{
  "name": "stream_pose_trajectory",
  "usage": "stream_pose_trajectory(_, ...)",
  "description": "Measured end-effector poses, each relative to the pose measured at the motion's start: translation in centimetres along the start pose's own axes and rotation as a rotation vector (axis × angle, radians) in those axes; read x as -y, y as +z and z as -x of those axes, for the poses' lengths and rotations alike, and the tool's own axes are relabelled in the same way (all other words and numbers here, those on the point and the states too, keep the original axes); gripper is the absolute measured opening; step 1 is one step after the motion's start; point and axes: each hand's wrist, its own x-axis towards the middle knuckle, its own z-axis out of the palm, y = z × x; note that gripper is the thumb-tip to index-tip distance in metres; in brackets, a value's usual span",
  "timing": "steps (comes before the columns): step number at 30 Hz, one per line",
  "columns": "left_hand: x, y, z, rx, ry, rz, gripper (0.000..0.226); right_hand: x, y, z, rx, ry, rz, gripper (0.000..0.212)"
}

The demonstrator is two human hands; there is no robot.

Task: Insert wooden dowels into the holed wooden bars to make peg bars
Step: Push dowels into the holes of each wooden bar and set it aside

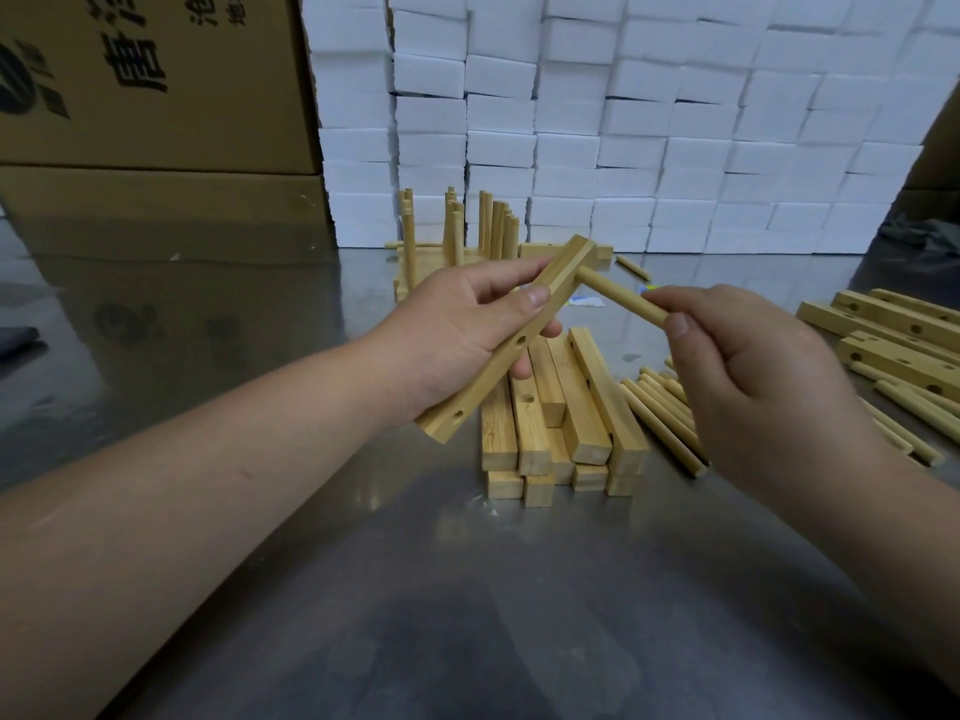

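Hands are raised above the middle of the steel worktop [467,589], apart from each other. The left hand [457,335] grips a holed wooden bar [563,278], fingers and thumb curled round its middle, the bar tilted with its far end higher. The right hand [753,366] pinches a dowel [621,296] by its near end; the dowel's far end meets the bar's side near the upper end. Beneath lies a stack of bars [566,423], with loose dowels [665,423] just beside it. More holed bars [893,330] lie at the right edge; finished peg bars [457,236] stand at the far edge before white blocks [675,122].
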Motion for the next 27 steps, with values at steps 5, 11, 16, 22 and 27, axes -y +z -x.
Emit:
stream_pose_trajectory(5,-0.3,0.16,0.1,0.054,0.004,0.025,0.03,-0.03,0.14,0.11,-0.004,0.029,-0.02,0.043)
stream_pose_trajectory(11,-0.46,-0.01,0.31,0.108,-0.03,0.087,0.031,-0.06,-0.12,0.16,-0.052,-0.002,0.013,0.042)
stream_pose_trajectory(16,-0.44,0.04,0.33,0.111,-0.033,0.075,0.03,-0.23,0.01,0.27,-0.058,-0.05,0.083,0.026)
stream_pose_trajectory(22,-0.38,-0.02,0.24,0.107,-0.036,0.067,0.029,-0.06,-0.1,0.44,-0.088,-0.089,0.135,0.023)
stream_pose_trajectory(27,-0.29,-0.22,0.2,0.122,-0.034,-0.015,0.032,-0.15,-0.15,0.64,-0.077,-0.06,0.116,0.014)
